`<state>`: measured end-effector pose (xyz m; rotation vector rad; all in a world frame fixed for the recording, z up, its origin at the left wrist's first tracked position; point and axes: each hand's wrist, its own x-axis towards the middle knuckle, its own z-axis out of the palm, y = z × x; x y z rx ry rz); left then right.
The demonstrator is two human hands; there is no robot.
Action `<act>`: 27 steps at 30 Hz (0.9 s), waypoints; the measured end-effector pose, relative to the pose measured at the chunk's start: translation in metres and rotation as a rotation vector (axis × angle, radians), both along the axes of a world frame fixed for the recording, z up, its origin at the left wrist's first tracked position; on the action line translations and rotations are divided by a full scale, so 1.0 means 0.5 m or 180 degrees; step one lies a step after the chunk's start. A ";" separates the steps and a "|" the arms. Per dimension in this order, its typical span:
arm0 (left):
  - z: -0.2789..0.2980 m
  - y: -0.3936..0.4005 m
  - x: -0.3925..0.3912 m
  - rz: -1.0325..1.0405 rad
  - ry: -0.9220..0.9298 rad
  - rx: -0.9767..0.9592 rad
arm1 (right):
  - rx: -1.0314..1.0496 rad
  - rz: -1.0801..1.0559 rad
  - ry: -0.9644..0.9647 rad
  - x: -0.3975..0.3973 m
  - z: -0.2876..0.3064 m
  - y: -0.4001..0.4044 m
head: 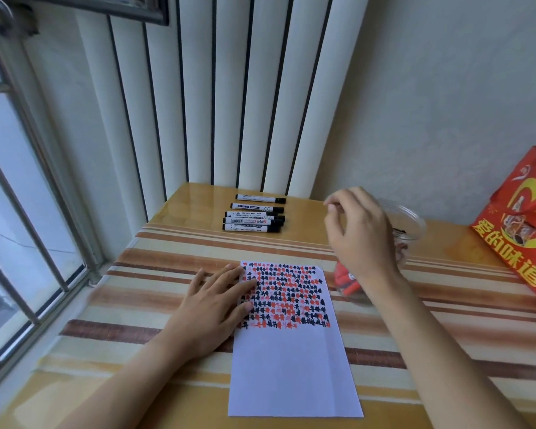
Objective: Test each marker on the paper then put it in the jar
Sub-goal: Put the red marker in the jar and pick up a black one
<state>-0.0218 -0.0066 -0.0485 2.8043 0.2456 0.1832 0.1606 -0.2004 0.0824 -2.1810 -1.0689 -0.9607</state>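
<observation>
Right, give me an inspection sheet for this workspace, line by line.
Surface: striped tablecloth over a glossy table.
Job's things: paper, upper part filled with black and red marks; five black-capped markers lying by the far edge; clear jar behind the right hand, red markers showing low inside.
Clutter: red gift bag at right.
Grippers: left hand flat on the paper's left edge; right hand raised before the jar, fingers loosely curled, holding nothing.
Cables: nothing seen.
Surroundings: radiator, barred window, wall.

White paper (291,366) (red-and-black marks), black-capped markers (254,216) — tan-striped tablecloth (167,289), red bag (520,236)
</observation>
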 end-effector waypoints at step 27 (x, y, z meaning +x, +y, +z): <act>-0.002 -0.006 0.000 0.0022 -0.0212 -0.0122 | -0.0405 0.0195 0.1097 0.047 -0.165 0.163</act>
